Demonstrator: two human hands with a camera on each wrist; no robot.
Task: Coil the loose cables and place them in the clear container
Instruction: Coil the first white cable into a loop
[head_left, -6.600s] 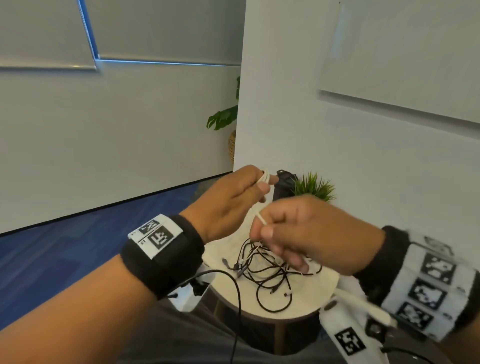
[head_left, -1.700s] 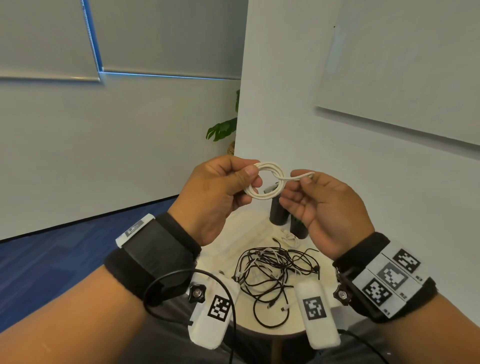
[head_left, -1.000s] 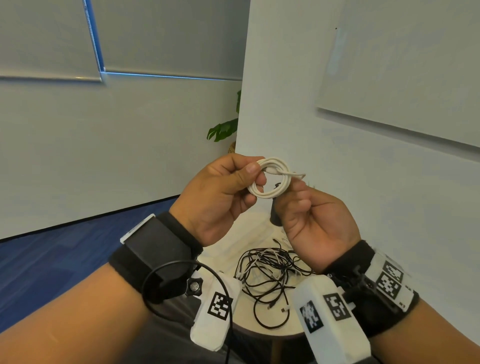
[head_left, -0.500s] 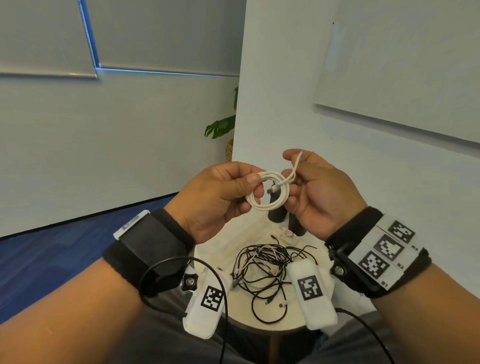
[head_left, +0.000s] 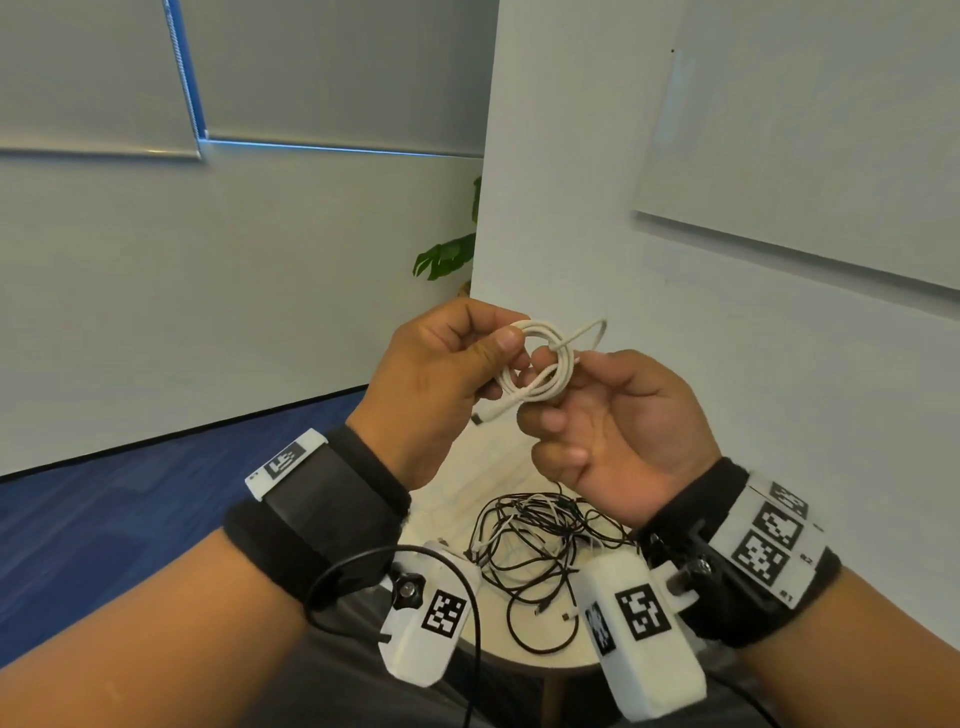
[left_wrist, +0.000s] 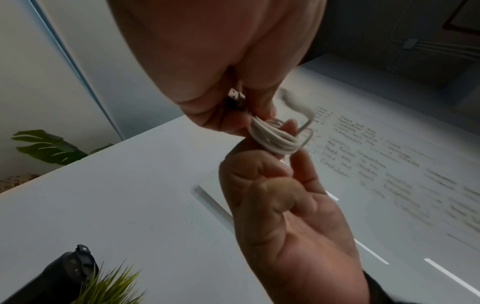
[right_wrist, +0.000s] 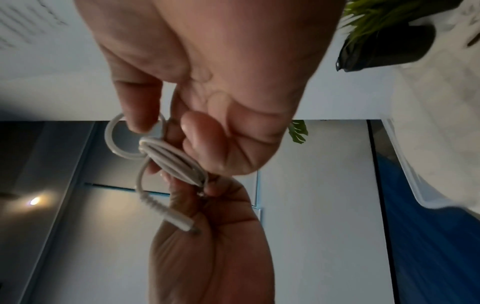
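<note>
**Around the round table**

A small round pale-topped side table (head_left: 524, 657) stands against a white wall; on that wall, above and right of the table, hangs a white whiteboard (head_left: 831, 156) with handwriting; a green spiky potted plant (left_wrist: 114, 286) stands on the table; blue carpet (head_left: 104, 519) lies left of it.

Pale walls (head_left: 260, 270), blue floor (head_left: 104, 519), a whiteboard (head_left: 831, 156), and a leafy plant (head_left: 447, 254) behind the corner.

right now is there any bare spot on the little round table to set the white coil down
Bare tabletop shows on the far-left side, bordered by the black cable tangle and the table's left rim. The middle and near side are crowded with the tangle. The far right is hidden behind the right hand, which with the left hand holds the white coil.
</note>
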